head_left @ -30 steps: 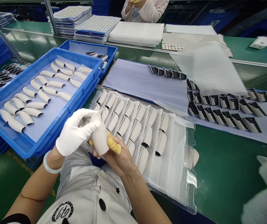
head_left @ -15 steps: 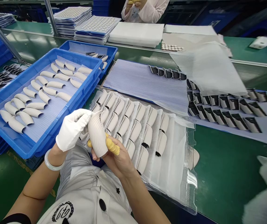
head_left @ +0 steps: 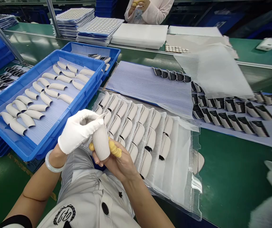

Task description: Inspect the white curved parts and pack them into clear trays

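My right hand (head_left: 115, 160) wears yellow finger cots (head_left: 114, 148) and grips a ribbed, cream, curved horn-shaped piece (head_left: 100, 143) upright against my palm. My left hand (head_left: 79, 131), in a white glove, pinches the narrow upper end of that piece, with a jade-like bangle (head_left: 51, 163) on its wrist. Just beyond both hands lies a clear plastic sleeve (head_left: 176, 164) holding rows of similar pieces, several with black ends. A blue tray (head_left: 79, 57) on the left holds several loose cream pieces on a ribbed liner.
A smaller blue tray (head_left: 90, 47) stands behind the larger one. Black-and-white pieces (head_left: 230, 115) lie in rows on sheets at right, on a green workbench (head_left: 233, 177). Stacked trays (head_left: 98, 28) line the back, where a co-worker (head_left: 148, 12) stands. A blurred white shape (head_left: 271, 199) shows at lower right.
My gloved left hand has shifted right and now covers the piece's upper end. The piece has tilted slightly, and my right hand stays almost in place.
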Demonstrator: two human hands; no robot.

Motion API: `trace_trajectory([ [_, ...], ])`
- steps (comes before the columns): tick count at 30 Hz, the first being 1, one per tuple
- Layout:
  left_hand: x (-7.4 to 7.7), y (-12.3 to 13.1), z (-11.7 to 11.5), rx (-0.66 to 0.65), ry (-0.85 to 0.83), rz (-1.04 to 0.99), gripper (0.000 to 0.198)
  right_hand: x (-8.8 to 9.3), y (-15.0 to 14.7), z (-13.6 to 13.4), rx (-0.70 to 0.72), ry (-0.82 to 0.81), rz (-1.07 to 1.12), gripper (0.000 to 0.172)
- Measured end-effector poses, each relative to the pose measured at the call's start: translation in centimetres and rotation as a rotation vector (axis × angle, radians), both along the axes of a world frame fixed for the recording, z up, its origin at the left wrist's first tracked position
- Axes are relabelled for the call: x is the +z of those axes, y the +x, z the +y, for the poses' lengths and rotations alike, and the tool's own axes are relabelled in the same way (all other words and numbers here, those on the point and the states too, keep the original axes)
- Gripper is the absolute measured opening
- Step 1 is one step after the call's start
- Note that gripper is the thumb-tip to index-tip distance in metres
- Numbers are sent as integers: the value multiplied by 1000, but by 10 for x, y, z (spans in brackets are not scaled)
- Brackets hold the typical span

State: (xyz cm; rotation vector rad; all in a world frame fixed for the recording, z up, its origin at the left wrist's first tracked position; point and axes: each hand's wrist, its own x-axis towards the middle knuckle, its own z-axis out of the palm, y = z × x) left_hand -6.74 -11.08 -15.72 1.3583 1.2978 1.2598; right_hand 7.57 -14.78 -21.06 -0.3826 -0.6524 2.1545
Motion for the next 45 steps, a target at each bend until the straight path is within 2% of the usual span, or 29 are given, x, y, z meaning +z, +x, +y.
trace_trajectory([
  [6,4,2,3,49,-20,39,22,-1,-6,0,67,-95,121,38],
  [10,9,0,2,-19,-13,96,26,-2,-8,1,57,-117,160,34],
  [14,13,-2,2,-83,-27,291,36,-2,-9,1,41,-110,188,31],
  [17,12,0,4,-39,-43,303,31,0,-9,0,50,-149,189,28],
  [23,7,7,8,89,-93,288,42,7,-12,-6,91,-335,217,18],
  [25,8,5,8,52,-108,327,40,7,-12,-6,84,-391,245,17],
  [28,11,-2,7,-117,-122,429,37,6,-12,-6,64,-448,284,15],
  [30,13,-5,7,-219,-128,497,43,6,-12,-5,56,-466,288,12],
  [33,15,-6,7,-217,-137,539,45,6,-13,-5,55,-471,267,13],
  [38,15,-3,7,-126,-150,378,32,4,-16,-5,40,-462,263,25],
  [42,10,-6,9,-183,-159,149,27,1,-15,-5,-13,-401,227,39],
  [45,4,-9,10,-196,-207,46,31,0,-12,-3,-105,-315,116,36],
])
